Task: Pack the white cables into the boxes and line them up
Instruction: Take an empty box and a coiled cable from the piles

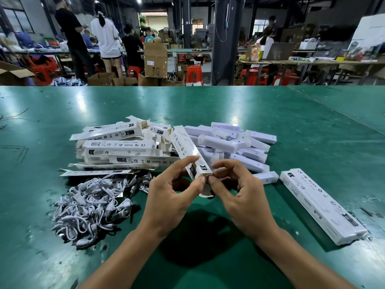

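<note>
Both forearms are stretched from the bottom edge over the green tabletop, and the left hand and right hand are set close together at the near end of one white box. The box is pinched by the left fingers, thumb beneath and forefinger on top, while the curled right fingers are closed on the small flap at that same end; neither hand is spread wide. Its long axis is pointed away from the fingers and slightly leftward, the far end raised over the heaps behind. Whether a cable is inside cannot be told, since the end is covered by the fingers. The white cables are heaped to the left of the fingers, well apart from them and closer to the left hand. Beyond the left fingers unfilled printed boxes are piled, and beyond the right fingers plain white sleeves. To the right of the right fingers a short row of closed boxes is laid side by side, long axes slanted from far-left to near-right. Closing the flap is judged to be the step in hand; after that the box would best be carried rightward by the nearer right hand and turned to match that slant.
</note>
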`<action>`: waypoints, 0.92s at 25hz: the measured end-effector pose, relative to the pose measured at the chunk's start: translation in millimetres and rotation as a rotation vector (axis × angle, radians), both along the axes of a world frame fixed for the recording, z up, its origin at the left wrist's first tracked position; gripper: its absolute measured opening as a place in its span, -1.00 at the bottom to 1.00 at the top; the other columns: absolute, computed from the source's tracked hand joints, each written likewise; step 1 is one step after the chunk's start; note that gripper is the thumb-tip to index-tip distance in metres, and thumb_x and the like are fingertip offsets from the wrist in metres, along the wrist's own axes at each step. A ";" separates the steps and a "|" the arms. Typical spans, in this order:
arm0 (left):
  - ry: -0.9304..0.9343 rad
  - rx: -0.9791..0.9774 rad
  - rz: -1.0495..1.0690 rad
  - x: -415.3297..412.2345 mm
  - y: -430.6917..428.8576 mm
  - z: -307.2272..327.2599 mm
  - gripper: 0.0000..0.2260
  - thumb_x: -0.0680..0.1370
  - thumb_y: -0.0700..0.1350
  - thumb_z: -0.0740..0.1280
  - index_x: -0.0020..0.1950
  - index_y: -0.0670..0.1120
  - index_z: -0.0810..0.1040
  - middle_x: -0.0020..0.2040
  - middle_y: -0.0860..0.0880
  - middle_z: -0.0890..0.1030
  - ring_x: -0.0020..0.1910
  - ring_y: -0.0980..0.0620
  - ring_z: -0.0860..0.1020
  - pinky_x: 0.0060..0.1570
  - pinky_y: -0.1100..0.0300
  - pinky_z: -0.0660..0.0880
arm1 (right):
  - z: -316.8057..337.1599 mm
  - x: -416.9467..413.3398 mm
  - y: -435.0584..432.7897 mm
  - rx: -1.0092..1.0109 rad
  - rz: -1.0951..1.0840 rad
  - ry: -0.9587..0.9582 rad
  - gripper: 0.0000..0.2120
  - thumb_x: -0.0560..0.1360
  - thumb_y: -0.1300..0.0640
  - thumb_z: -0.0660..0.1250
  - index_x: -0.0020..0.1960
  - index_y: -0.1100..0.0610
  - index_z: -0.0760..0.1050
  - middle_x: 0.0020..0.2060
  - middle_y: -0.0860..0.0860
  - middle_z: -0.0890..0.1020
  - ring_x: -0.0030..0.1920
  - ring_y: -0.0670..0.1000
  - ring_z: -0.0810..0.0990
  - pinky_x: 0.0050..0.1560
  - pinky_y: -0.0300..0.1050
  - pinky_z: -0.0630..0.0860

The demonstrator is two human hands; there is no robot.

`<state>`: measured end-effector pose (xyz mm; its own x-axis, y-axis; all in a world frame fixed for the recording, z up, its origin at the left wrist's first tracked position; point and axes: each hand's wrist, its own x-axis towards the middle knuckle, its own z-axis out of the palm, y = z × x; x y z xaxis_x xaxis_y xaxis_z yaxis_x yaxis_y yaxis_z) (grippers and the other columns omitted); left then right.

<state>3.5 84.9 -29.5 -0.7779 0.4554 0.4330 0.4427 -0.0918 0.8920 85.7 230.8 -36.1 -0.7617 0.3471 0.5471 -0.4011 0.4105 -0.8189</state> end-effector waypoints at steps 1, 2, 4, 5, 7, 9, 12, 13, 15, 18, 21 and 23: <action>-0.020 0.010 -0.020 0.2 0.2 0.5 -0.68 0.50 -0.15 0.48 0.23 0.06 0.62 -0.26 0.03 0.69 -0.26 0.09 0.65 -0.14 0.20 0.60 | 0.3 -0.1 -1.0 -0.002 0.004 0.010 -0.78 0.54 0.17 0.43 0.04 -0.13 0.53 -0.15 -0.18 0.68 -0.20 -0.04 0.71 -0.20 -0.24 0.63; -0.045 0.022 -0.034 0.7 0.6 1.3 -0.68 0.49 -0.16 0.48 0.22 0.06 0.63 -0.27 0.01 0.68 -0.27 0.07 0.66 -0.15 0.15 0.62 | 0.6 -0.4 -1.3 0.012 -0.005 0.023 -0.80 0.53 0.17 0.42 0.01 -0.12 0.51 -0.16 -0.16 0.67 -0.22 -0.03 0.70 -0.22 -0.24 0.62; -0.092 0.050 -0.044 1.7 0.4 3.7 -0.70 0.46 -0.13 0.47 0.17 0.08 0.64 -0.26 -0.05 0.68 -0.28 0.01 0.67 -0.15 0.08 0.63 | 0.4 -0.7 0.3 0.060 -0.028 0.042 -0.80 0.53 0.18 0.42 -0.05 -0.11 0.50 -0.19 -0.13 0.67 -0.25 -0.01 0.70 -0.24 -0.22 0.62; -0.116 0.069 -0.044 2.3 0.5 4.7 -0.70 0.44 -0.13 0.47 0.15 0.09 0.65 -0.25 -0.07 0.68 -0.28 0.01 0.67 -0.15 0.08 0.63 | 0.7 -0.7 0.6 0.079 -0.028 0.044 -0.78 0.53 0.20 0.43 -0.06 -0.12 0.51 -0.20 -0.12 0.67 -0.27 0.00 0.70 -0.24 -0.22 0.62; -0.153 0.101 -0.038 2.5 0.5 5.0 -0.70 0.42 -0.14 0.48 0.13 0.08 0.65 -0.23 -0.13 0.68 -0.28 -0.01 0.64 -0.16 0.06 0.61 | 1.5 -0.2 -0.4 0.112 -0.023 0.044 -0.73 0.52 0.22 0.44 -0.06 -0.16 0.55 -0.19 -0.14 0.69 -0.29 -0.02 0.70 -0.24 -0.26 0.60; -0.188 0.116 -0.023 1.4 1.0 4.3 -0.69 0.42 -0.16 0.50 0.14 0.07 0.64 -0.19 -0.23 0.67 -0.26 -0.04 0.63 -0.14 0.03 0.60 | 0.5 -0.4 -0.8 0.138 -0.018 0.052 -0.76 0.53 0.24 0.44 -0.01 -0.12 0.59 -0.15 -0.18 0.71 -0.32 -0.05 0.71 -0.25 -0.30 0.58; -0.291 0.183 -0.013 -1.0 2.1 3.3 -0.68 0.45 -0.21 0.53 0.15 0.04 0.62 -0.21 -0.20 0.70 -0.25 -0.04 0.66 -0.10 0.12 0.62 | -2.1 -1.1 1.0 0.170 -0.004 0.045 -0.82 0.56 0.27 0.39 0.11 0.07 0.65 -0.01 -0.15 0.72 -0.31 -0.03 0.70 -0.25 -0.22 0.61; -0.323 0.208 -0.011 -1.3 2.2 4.0 -0.69 0.44 -0.18 0.52 0.15 0.03 0.62 -0.21 -0.18 0.71 -0.25 -0.03 0.66 -0.12 0.15 0.62 | -2.2 -1.0 1.0 0.189 -0.001 0.035 -0.78 0.55 0.29 0.40 0.15 0.09 0.65 0.03 -0.14 0.72 -0.30 -0.02 0.70 -0.23 -0.19 0.63; -0.353 0.232 -0.017 -1.2 2.1 5.3 -0.70 0.43 -0.16 0.54 0.13 0.05 0.64 -0.19 -0.18 0.71 -0.24 -0.02 0.66 -0.18 0.20 0.60 | -1.0 -0.6 -1.3 0.221 -0.011 0.029 -0.73 0.52 0.26 0.48 0.17 0.02 0.65 0.07 -0.15 0.70 -0.30 -0.02 0.68 -0.21 -0.15 0.63; -0.346 0.235 -0.048 0.1 2.1 5.9 -0.71 0.40 -0.12 0.54 0.09 0.07 0.65 -0.25 -0.20 0.66 -0.29 -0.01 0.59 -0.23 0.21 0.57 | 3.7 -0.1 -5.4 0.089 0.029 0.048 -0.83 0.51 0.08 0.49 0.10 0.00 0.64 0.01 -0.13 0.72 -0.35 0.00 0.67 -0.28 -0.20 0.60; -0.369 0.233 -0.081 1.1 2.0 7.4 -0.68 0.35 -0.08 0.56 0.08 0.06 0.65 -0.26 -0.18 0.63 -0.28 -0.02 0.55 -0.23 0.19 0.56 | 6.4 0.4 -9.8 -0.039 0.057 0.015 -0.86 0.50 0.00 0.48 0.03 -0.02 0.65 -0.05 -0.05 0.72 -0.36 0.01 0.67 -0.29 -0.17 0.61; -0.402 0.232 -0.098 0.8 0.4 9.0 -0.64 0.31 -0.01 0.56 0.09 0.06 0.65 -0.18 -0.20 0.67 -0.23 -0.03 0.57 -0.21 0.17 0.57 | 7.3 1.6 -12.4 -0.114 0.088 -0.049 -0.85 0.48 -0.08 0.48 0.00 -0.06 0.63 -0.06 -0.02 0.72 -0.34 0.03 0.67 -0.27 -0.05 0.65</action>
<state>4.3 85.2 -20.5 -0.8626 0.4622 0.2054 0.0457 -0.3332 0.9417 87.3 218.3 -28.8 -0.8165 0.3360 0.4696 -0.3901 0.2785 -0.8776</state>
